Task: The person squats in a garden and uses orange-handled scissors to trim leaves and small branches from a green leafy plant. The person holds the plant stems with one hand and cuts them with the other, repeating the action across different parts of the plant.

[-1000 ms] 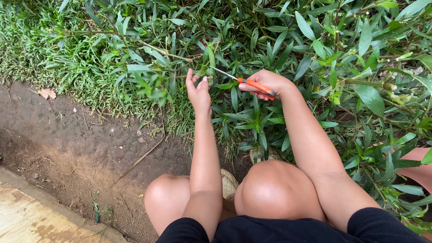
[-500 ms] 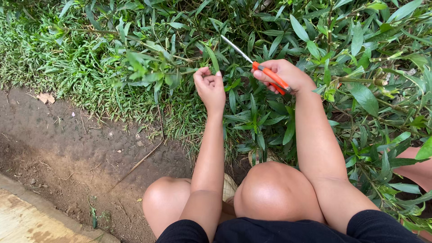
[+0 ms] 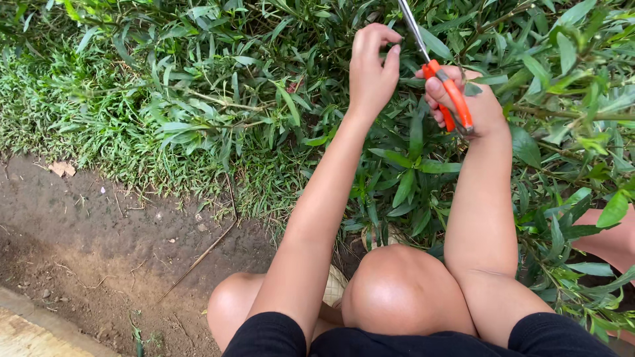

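Higher among leaves: both hands (image 3: 372,69), scissors (image 3: 442,86).

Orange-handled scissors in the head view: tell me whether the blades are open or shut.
Shut, as far as shown: the orange-handled scissors in the right hand show one narrow metal strip running upward; the tips leave the picture.

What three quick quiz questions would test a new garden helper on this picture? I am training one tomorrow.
1. True or false: the right hand holds orange-handled scissors.
2. What does the left hand reach into: A) the leafy shrub, B) the bare soil, C) the paving edge?
3. Fill in: the scissor blades point ____ from the person, toward the picture's top edge.

Key: 1 true; 2 A; 3 away.
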